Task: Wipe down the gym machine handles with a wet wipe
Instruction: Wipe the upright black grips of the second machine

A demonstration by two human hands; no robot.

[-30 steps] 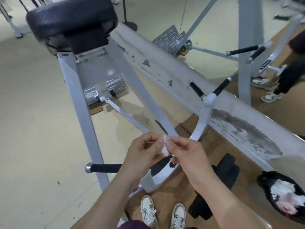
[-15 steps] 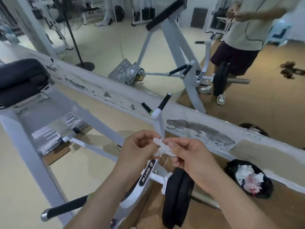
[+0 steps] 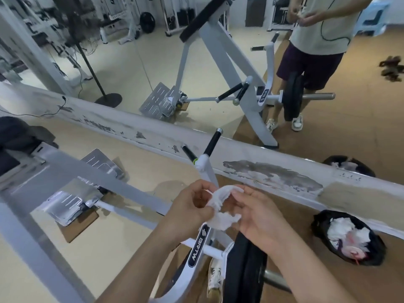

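A crumpled white wet wipe (image 3: 220, 209) is stretched between my two hands in the lower middle of the view. My left hand (image 3: 192, 206) pinches its left side and my right hand (image 3: 255, 213) holds its right end. Just beyond the hands rises the white machine arm (image 3: 207, 171) with two black grip handles: a longer one (image 3: 212, 142) pointing up and a shorter one (image 3: 188, 153) angled left. Neither hand touches the handles.
A black weight plate (image 3: 244, 270) sits on the machine's bar below my right hand. A black bin bag with used wipes (image 3: 347, 237) lies on the floor at right. A large mirror (image 3: 153, 62) over a worn white ledge (image 3: 273, 173) reflects the machine and a person.
The view has tilted upward, bringing the mirror into sight. The wipe, a small wad a second ago, is pulled out longer between my hands.
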